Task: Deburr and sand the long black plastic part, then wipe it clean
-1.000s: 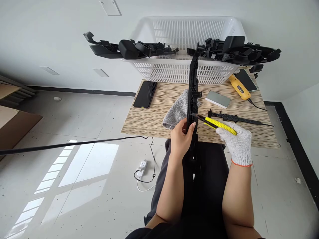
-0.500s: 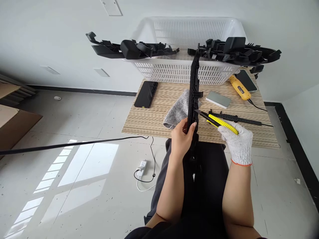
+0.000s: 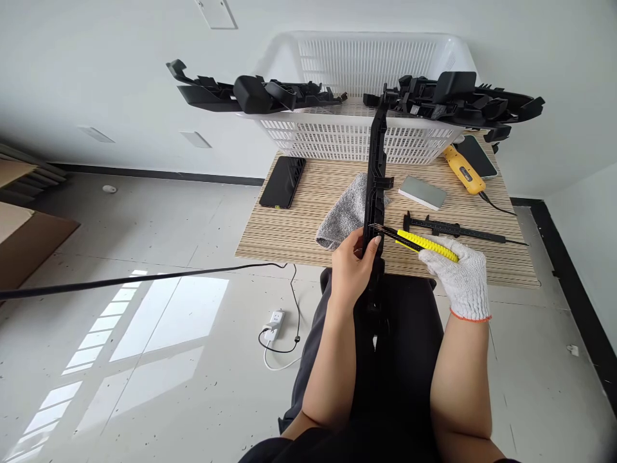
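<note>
My bare left hand (image 3: 354,267) grips a long black plastic part (image 3: 375,183), held upright with its lower end over my lap. In my right hand (image 3: 460,273), wearing a white knitted glove, is a yellow-handled utility knife (image 3: 427,245) with a dark blade run out. The blade's tip meets the plastic part just above my left thumb; whether it cuts in cannot be made out. Behind the part lies a crumpled grey cloth (image 3: 340,218). Black calipers (image 3: 450,228) rest on the table beyond my right hand.
On the wood-patterned table (image 3: 270,238) are a black phone (image 3: 283,182), a grey-green box (image 3: 423,193), a yellow corded tool (image 3: 463,170) and a dark flat device (image 3: 476,156). A white basket (image 3: 347,138) carries black plastic parts (image 3: 448,99) overhanging both sides. Below left lies a power strip (image 3: 275,325).
My right hand has shifted slightly left and down, bringing the knife's tip lower and further across the plastic part. My left hand and the part have stayed nearly still.
</note>
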Demonstrator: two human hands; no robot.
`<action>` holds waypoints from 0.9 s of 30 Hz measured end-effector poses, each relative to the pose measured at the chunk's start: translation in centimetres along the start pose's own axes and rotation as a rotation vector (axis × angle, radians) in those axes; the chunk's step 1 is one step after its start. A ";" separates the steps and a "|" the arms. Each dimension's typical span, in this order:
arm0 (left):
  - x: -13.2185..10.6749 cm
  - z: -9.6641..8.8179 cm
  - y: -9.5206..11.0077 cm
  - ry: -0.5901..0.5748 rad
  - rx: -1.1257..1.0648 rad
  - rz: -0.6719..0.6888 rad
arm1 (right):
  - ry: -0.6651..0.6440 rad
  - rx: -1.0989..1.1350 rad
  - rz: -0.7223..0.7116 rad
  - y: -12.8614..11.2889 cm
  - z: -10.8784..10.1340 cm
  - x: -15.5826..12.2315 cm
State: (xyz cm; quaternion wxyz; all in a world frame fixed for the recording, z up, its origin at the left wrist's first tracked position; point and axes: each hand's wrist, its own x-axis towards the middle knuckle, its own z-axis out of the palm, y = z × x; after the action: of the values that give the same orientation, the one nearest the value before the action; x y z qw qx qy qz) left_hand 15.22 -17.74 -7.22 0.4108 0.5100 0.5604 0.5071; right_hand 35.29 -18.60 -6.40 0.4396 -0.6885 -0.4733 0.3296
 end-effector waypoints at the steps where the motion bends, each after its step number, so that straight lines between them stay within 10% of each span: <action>1: 0.0 0.0 0.0 0.000 -0.002 -0.002 | 0.012 0.018 0.009 0.0 0.0 0.0; 27: -0.1 0.0 0.0 0.001 0.017 -0.009 | 0.024 0.040 0.046 -0.5 -0.1 -0.1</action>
State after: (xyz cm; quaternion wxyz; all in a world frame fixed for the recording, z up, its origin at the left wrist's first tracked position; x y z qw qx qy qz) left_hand 15.20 -17.85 -7.20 0.4081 0.5108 0.5673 0.5007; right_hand 35.18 -18.59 -5.91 0.4513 -0.6943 -0.4453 0.3407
